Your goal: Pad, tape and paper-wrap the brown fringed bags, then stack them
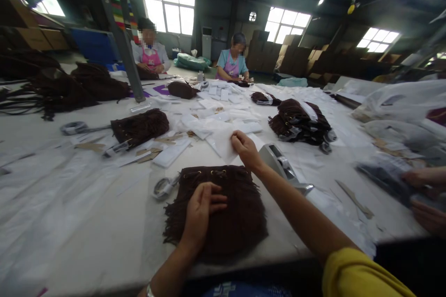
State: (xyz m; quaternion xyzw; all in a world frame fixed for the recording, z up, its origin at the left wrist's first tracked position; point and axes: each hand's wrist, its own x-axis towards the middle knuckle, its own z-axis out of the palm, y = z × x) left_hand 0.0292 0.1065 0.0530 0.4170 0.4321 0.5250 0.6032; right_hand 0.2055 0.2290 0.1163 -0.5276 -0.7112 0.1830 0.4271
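A dark brown fringed bag (240,213) with metal eyelets and a tied cord along its top lies flat before me on the table. My left hand (202,211) rests over its front, fingers stretched out and holding nothing. Beyond the bag's top edge, my right hand (245,148) pinches a thin, see-through white sheet (223,141). Whether that sheet is paper or plastic, I cannot tell. A coiled strap in wrapping (163,189) lies at the bag's upper left. Close by my right forearm stands a grey tape dispenser (278,162).
Another fringed bag (141,127) lies left, and a stack of bags (301,120) sits right. White packets (172,152) and paper scraps litter the white table (114,241). A metal post (121,32) rises at left. A co-worker's hands (428,195) are at far right; two people work across the table.
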